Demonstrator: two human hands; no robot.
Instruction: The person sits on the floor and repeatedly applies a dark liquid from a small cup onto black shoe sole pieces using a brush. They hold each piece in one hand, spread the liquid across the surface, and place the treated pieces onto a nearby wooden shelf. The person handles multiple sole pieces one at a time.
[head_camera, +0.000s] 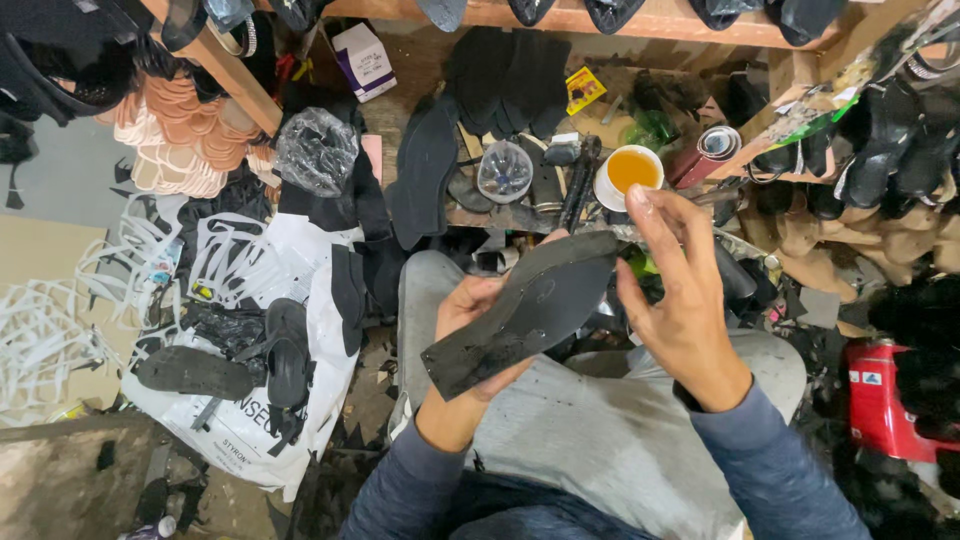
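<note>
Cluttered workshop: wooden shelf (640, 22) above the grip, white sack (300, 300) on floor left, dim light.

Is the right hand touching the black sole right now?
Touching. The head view shows the right hand with its thumb pressed against the black sole's front edge; the left hand cradles it underneath.
</note>
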